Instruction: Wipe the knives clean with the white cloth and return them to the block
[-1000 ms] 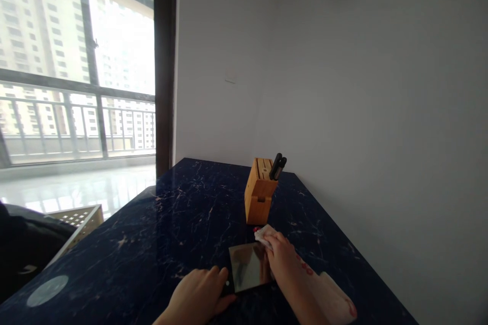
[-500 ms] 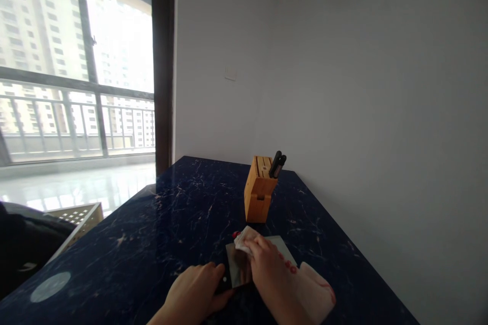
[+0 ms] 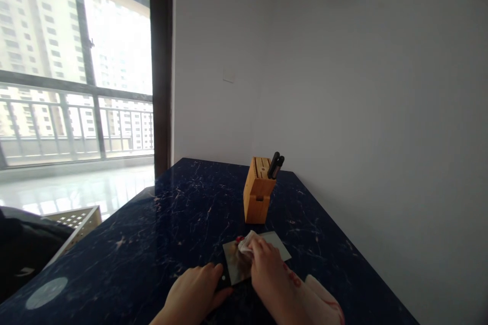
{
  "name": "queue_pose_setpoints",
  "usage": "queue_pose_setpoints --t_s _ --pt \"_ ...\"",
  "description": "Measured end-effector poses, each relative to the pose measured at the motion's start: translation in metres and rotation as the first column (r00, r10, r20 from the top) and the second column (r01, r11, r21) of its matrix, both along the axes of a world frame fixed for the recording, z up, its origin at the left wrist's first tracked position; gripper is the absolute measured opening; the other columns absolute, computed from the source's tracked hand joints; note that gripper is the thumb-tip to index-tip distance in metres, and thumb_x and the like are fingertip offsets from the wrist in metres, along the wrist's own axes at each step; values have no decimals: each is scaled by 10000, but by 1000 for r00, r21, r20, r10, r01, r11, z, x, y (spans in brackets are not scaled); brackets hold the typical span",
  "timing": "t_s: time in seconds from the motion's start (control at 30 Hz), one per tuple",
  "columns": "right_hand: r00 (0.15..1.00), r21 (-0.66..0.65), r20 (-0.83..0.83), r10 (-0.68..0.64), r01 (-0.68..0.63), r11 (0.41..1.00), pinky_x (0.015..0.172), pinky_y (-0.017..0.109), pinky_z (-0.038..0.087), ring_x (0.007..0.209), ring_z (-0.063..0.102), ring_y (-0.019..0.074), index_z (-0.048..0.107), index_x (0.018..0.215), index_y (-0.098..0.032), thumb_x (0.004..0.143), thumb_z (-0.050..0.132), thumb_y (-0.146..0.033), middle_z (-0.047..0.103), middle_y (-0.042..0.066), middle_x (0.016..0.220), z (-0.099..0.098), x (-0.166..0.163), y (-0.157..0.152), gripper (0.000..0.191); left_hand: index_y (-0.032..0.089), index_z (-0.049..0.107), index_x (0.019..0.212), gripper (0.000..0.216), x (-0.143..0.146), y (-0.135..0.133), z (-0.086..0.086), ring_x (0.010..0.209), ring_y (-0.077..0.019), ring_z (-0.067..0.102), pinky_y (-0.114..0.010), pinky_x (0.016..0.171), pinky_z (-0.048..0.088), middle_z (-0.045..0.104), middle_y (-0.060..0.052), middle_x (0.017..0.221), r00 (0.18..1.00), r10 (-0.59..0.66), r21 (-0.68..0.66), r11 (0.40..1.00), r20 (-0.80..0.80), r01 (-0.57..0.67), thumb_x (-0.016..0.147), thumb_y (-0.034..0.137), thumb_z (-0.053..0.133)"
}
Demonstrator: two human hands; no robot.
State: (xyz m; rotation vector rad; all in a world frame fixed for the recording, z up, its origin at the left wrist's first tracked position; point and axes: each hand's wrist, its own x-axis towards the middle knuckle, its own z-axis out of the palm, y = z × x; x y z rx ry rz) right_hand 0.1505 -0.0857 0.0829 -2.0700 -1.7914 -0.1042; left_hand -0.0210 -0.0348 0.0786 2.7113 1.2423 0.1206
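Pretty plain corner: grey wall, big window off to the left, and a dark blue marbled tabletop [image 3: 198, 198] where everything's happening. The left hand [image 3: 197, 287] is closed around the dark handle of a broad-bladed cleaver [image 3: 235, 269], probably so the blade doesn't slide about. Can't tell if it's lying flat or held slightly up. It's at the near side, just in front of the wooden knife block [image 3: 256, 205]. The right hand [image 3: 265, 264] has its fingers bunched on a white-and-red cloth [image 3: 320, 304], pressed to the blade's face; likely that padding keeps skin off the metal. The rest trails by the forearm. Two black handles [image 3: 273, 165] poke from the upright block.
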Motion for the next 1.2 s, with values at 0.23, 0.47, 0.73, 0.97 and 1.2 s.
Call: queue_pose_setpoints --t_s 0.23,0.47,0.73,0.97,1.2 --pt "1000 -62 -26 -16 14 998 786 281 290 912 501 180 550 898 -213 660 402 -31 584 28 947 5 5 -7 334 244 589 909 334 0 -2 1 763 -280 632 -370 627 479 656 -51 847 999 33 -3 999 -3 -33 767 500 429" --pt "994 -52 -72 77 -81 995 828 288 267 995 466 183 544 943 -223 683 391 -50 566 26 1038 7 -9 -10 348 240 585 935 352 -1 -2 1 789 -260 630 -336 654 475 654 -52 859 999 44 -35 998 15 -43 772 507 423" --pt "996 -51 41 -76 78 996 804 331 279 956 466 225 559 992 -207 650 433 -52 582 50 993 -1 24 -2 396 236 584 890 357 0 -3 3 760 -264 633 -345 624 481 652 -45 845 999 36 -17 999 -16 -36 773 527 412" --pt "997 8 -16 74 -74 997 831 299 271 1037 414 194 549 1084 -293 808 361 -140 563 -10 1093 -4 17 12 367 223 586 888 366 1 -3 4 741 -270 635 -355 608 485 654 -51 836 999 21 10 1000 -24 -21 785 523 403" --pt "983 -75 125 -136 146 986 759 321 300 1011 419 236 519 1163 -275 779 367 -140 545 17 1141 -5 60 13 434 223 586 882 380 1 -5 2 738 -275 635 -370 604 487 655 -54 831 1000 16 22 1000 -27 -15 787 536 392"
